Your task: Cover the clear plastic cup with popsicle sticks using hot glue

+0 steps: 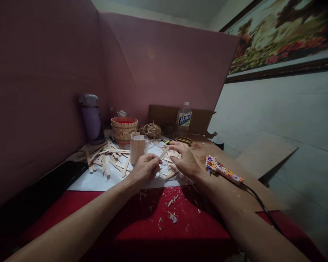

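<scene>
Head view: my left hand [145, 169] is pinching a craft stick [164, 152], my right hand [185, 161] is lying open on the pile [169, 159] — placing wants steadiness.

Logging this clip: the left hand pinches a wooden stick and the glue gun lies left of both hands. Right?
No. The left hand does pinch a wooden stick, but the head view shows the glue gun lying right of both hands, beside the right hand.

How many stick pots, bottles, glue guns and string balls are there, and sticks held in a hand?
Stick pots: 2, plain pot, red-lined pot
Bottle: 1
Glue gun: 1
String ball: 1
Stick held in left hand: 1
Total: 6
</scene>
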Tool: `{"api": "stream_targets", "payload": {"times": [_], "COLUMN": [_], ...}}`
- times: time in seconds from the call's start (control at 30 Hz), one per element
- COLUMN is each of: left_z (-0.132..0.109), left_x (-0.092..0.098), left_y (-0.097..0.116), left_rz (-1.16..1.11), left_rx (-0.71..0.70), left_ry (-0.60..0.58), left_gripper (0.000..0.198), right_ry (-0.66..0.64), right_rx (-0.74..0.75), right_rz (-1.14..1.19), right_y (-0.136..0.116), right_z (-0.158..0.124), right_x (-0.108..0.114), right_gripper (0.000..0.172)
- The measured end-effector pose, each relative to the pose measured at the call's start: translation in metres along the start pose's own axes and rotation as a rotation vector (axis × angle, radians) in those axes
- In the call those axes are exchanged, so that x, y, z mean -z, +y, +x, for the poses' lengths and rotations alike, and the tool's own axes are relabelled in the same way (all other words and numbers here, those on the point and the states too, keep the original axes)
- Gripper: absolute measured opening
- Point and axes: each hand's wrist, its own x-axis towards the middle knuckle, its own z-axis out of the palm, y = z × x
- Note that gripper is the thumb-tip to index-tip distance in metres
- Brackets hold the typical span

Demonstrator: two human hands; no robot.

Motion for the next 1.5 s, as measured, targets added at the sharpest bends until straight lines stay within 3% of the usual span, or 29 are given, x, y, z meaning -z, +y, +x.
{"api": "stream_targets", "payload": {"times": [0.13, 0.23, 0.43, 0.57, 0.7, 0.87, 0.97, 1.07, 1.27, 1.4, 1.5], "left_z": [-0.001, -0.001, -0.003, -0.002, -0.003, -0.003, -0.001, 0.001, 0.000, 0.001, 0.000], "left_x": [-0.002, -0.003, -0.005, -0.005, -0.003, -0.005, -0.004, -0.003, -0.005, -0.004, -0.002], "left_y": [0.002, 0.002, 0.003, 0.003, 0.002, 0.002, 0.001, -0.001, 0.001, 0.001, 0.000], "left_rz": [-0.017, 0.004, 0.075, 0.091, 0.130, 0.129, 0.092, 0.101, 0.042, 0.116, 0.121], "left_rx": [0.005, -0.023, -0.044, -0.057, -0.051, 0.016, 0.007, -0.006, 0.001, -0.072, -0.043], "left_ry": [0.021, -0.005, -0.051, -0.057, -0.080, -0.100, -0.040, 0.094, 0.122, 0.041, -0.017], "left_gripper": [0.021, 0.015, 0.016, 0.038, 0.042, 0.014, 0.022, 0.028, 0.009, 0.030, 0.026], "right_ry": [-0.136, -0.131, -0.140, -0.190, -0.232, -0.131, 0.043, 0.169, 0.170, 0.111, 0.085], "right_rx": [-0.179, -0.254, -0.252, -0.207, -0.198, -0.269, -0.281, -0.289, -0.295, -0.253, -0.234], "right_rz": [0.484, 0.623, 0.601, 0.592, 0.570, 0.570, 0.589, 0.595, 0.591, 0.573, 0.565], "right_y": [-0.009, -0.013, -0.013, -0.015, -0.014, -0.006, -0.001, 0.001, -0.001, -0.006, -0.006], "right_z": [-0.004, -0.006, -0.007, -0.009, -0.012, -0.010, -0.005, 0.000, 0.000, -0.005, -0.006], "right_x": [-0.003, -0.005, -0.006, -0.005, -0.007, -0.011, -0.008, -0.003, -0.002, -0.006, -0.007], "right_gripper": [0.039, 0.028, 0.033, 0.033, 0.033, 0.034, 0.032, 0.029, 0.029, 0.030, 0.031]}}
